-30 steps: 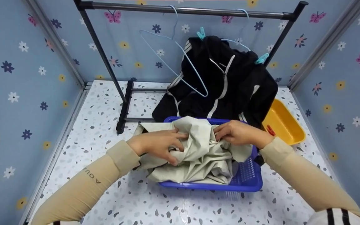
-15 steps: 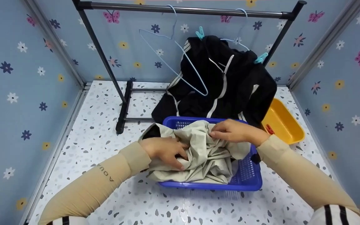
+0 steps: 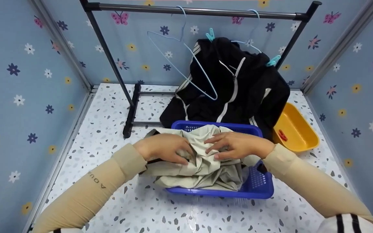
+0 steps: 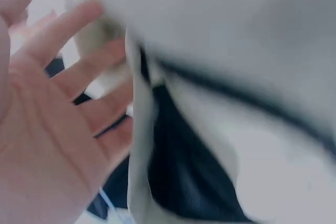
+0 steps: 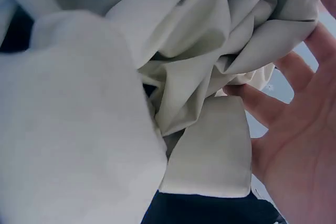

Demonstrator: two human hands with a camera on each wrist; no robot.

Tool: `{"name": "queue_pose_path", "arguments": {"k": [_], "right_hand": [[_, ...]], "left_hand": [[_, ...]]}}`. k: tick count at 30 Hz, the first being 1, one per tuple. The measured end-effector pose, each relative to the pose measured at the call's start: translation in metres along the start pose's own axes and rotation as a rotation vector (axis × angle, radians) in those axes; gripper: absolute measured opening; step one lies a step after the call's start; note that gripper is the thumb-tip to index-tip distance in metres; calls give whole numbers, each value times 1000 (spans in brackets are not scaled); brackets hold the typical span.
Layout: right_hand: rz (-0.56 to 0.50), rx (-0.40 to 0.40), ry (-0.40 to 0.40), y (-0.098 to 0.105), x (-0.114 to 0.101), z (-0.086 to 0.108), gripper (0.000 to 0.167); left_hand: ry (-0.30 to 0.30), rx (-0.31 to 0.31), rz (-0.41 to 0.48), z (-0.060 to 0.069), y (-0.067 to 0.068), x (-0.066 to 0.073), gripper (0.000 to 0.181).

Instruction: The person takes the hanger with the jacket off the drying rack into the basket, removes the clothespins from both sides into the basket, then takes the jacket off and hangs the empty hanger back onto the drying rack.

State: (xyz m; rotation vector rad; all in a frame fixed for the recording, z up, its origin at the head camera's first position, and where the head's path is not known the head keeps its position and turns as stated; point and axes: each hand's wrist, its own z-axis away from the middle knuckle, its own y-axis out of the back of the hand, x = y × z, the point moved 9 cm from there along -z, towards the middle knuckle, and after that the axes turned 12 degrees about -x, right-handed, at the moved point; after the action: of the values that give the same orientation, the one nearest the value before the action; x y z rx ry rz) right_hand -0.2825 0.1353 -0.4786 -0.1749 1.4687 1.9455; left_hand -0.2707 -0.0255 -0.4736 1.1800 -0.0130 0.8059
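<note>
A crumpled pale khaki garment (image 3: 202, 168) with a dark inner side lies heaped in a blue plastic basket (image 3: 261, 191), its left part hanging over the rim. My left hand (image 3: 165, 147) rests on the garment's left half. In the left wrist view that hand's fingers (image 4: 79, 77) are loosely extended, their tips partly behind a fold of cloth. My right hand (image 3: 238, 144) lies over the garment's right half with fingers spread. Seen from the right wrist, its fingers (image 5: 260, 103) are extended and touch the cloth, with several tips hidden by folds.
Behind the basket, a black jacket (image 3: 212, 106) hangs from a dark metal rack (image 3: 199, 12), with turquoise clothespins (image 3: 274, 61) at its shoulders. A bare blue wire hanger (image 3: 202, 68) hangs left of it. A yellow tub (image 3: 298, 129) holding red clothespins (image 3: 282, 135) stands at right.
My right hand has moved left over the garment and its fingers have spread. My left hand has shifted down, then back up and left. The raised fold of cloth in the middle has sunk.
</note>
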Motion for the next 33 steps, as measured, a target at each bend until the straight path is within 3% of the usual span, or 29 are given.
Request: {"name": "queue_pose_path", "arguments": {"k": [5,8,11,16,19,22,24,26,29,31,33], "right_hand": [[36,-18,-6,-7,4,2,48],[67,-35,-7,-14,5,2,51],[87,-61,-20,-20,8,-1,52],[73,-90,-68,-27,13,-3,50],[69,-97,-86,-29,15,-4,50],[70,-105,-96,-31,17,-5,50],[66,-106,-96,-32,17,-6,50],[58,-100,-92,-31,17,-6,49],[46,-84,-86,-31,17,-6,48],[47,-72,-82,-30,17,-5,48],[50,-65,-75,-30,17,-4,48]], "left_hand": [[48,230,81,31,30,-24,48],[151,302,133,50,36,-46,64],[273,282,242,67,28,-70,89],[381,118,450,83,-10,-104,116],[369,55,609,87,-31,-113,105],[305,30,792,89,-46,-117,73],[249,39,885,90,-48,-117,50],[193,83,940,91,-43,-115,35],[120,203,991,90,-25,-107,22],[74,278,1021,88,-13,-98,20],[11,305,1032,83,-4,-82,27]]}}
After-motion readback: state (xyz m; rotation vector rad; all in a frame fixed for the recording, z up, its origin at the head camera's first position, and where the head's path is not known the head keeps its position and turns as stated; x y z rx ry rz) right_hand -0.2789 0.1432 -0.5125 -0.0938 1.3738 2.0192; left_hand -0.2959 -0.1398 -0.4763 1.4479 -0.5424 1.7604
